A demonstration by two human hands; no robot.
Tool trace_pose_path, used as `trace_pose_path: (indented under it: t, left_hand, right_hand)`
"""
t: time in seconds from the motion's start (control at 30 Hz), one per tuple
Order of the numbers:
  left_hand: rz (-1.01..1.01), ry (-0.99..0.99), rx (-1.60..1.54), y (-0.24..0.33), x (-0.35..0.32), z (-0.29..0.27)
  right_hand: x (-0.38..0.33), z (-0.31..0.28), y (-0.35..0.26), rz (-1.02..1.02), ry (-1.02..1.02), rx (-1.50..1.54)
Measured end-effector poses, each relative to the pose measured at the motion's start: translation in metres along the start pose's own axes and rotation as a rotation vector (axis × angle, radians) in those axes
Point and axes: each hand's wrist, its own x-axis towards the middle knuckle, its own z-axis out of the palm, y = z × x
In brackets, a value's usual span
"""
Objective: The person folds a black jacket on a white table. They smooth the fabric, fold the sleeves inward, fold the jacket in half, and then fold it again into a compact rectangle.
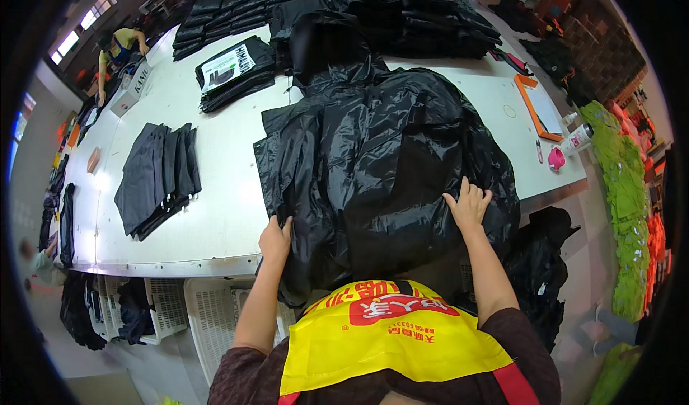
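Observation:
A glossy black hooded jacket (373, 147) lies spread on the white table in front of me, its hood pointing away and its lower edge hanging over the near side. At its lower left edge, my left hand (275, 240) is closed on the fabric, with some fingers hidden underneath. My right hand (470, 203) rests on the lower right part of the jacket, thumb and fingers apart. A pile of folded dark garments (159, 179) lies to the left. Beyond it is a stack of packed black garments (237, 71) with a white printed label on top.
Large stacks of folded black garments (423, 21) line the table's far side. An orange clipboard (535, 107), a pink object (556, 158) and a bottle (576, 139) sit at the right. White plastic crates (208, 319) stand below the near edge. Another person (118, 50) leans over a white box (133, 89).

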Motion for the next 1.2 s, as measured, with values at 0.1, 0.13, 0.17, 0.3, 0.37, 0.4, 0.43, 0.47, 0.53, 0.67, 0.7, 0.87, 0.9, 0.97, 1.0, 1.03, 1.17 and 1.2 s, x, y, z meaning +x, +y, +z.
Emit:
trace_pose_path:
  t: [0.1, 0.13, 0.17, 0.3, 0.37, 0.4, 0.43, 0.47, 0.53, 0.67, 0.7, 0.87, 0.9, 0.97, 1.0, 1.03, 1.17, 1.2]
  left_hand:
    - [0.028, 0.139, -0.002, -0.051, 0.049, 0.006]
    - [-0.025, 0.196, 0.020, -0.073, 0.073, -0.008]
    - [-0.003, 0.312, -0.054, -0.095, 0.094, -0.022]
    - [-0.046, 0.332, 0.079, -0.083, 0.129, -0.069]
    - [-0.205, 0.229, 0.245, -0.035, 0.126, -0.063]
    - [-0.135, 0.303, 0.290, -0.023, 0.122, -0.058]
    - [0.119, 0.581, 0.303, -0.015, 0.113, -0.046]
    - [0.219, 0.542, 0.187, 0.039, 0.099, -0.047]
    - [0.646, 0.583, 0.019, 0.120, 0.078, -0.030]
    - [0.577, 0.267, -0.002, 0.238, 0.059, 0.045]
    - [0.624, 0.130, 0.082, 0.235, 0.060, 0.076]
    - [0.781, -0.056, 0.149, 0.222, 0.041, 0.088]
    - [0.765, -0.054, 0.094, 0.221, 0.043, 0.087]
    - [0.745, -0.051, -0.009, 0.218, 0.056, 0.085]
    - [0.783, 0.045, -0.178, 0.230, 0.069, 0.078]
    - [0.825, 0.149, -0.231, 0.240, 0.086, 0.074]
    - [0.806, 0.365, -0.179, 0.276, 0.150, 0.080]
    - [0.743, 0.358, -0.120, 0.282, 0.155, 0.085]
  right_hand:
    - [0.016, 0.017, 0.032, -0.083, 0.020, 0.036]
    - [0.018, 0.023, 0.043, -0.077, -0.020, 0.051]
    - [0.017, 0.024, 0.048, -0.100, -0.041, 0.081]
    - [0.019, 0.006, 0.057, -0.073, -0.251, 0.201]
    - [0.031, -0.023, 0.062, -0.080, -0.467, 0.136]
    - [0.040, -0.047, 0.062, -0.156, -0.593, 0.073]
    - [0.056, -0.082, 0.047, -0.193, -0.647, 0.050]
    - [0.067, -0.102, 0.041, -0.259, -0.494, 0.151]
    - [0.092, -0.115, 0.013, -0.433, -0.051, 0.464]
    - [0.156, -0.093, -0.064, -0.777, 0.290, 0.476]
    - [0.171, -0.079, -0.071, -0.730, 0.159, 0.363]
    - [0.223, 0.038, -0.023, -0.375, -0.478, 0.182]
    - [0.231, 0.019, -0.030, -0.389, -0.579, 0.110]
    - [0.258, -0.011, -0.046, -0.448, -0.754, 0.030]
    - [0.274, -0.018, -0.057, -0.497, -0.831, 0.019]
    - [0.280, -0.024, -0.071, -0.567, -0.554, 0.199]
    - [0.325, -0.036, -0.174, -0.653, 0.173, 0.657]
    - [0.340, -0.038, -0.201, -0.699, 0.304, 0.689]
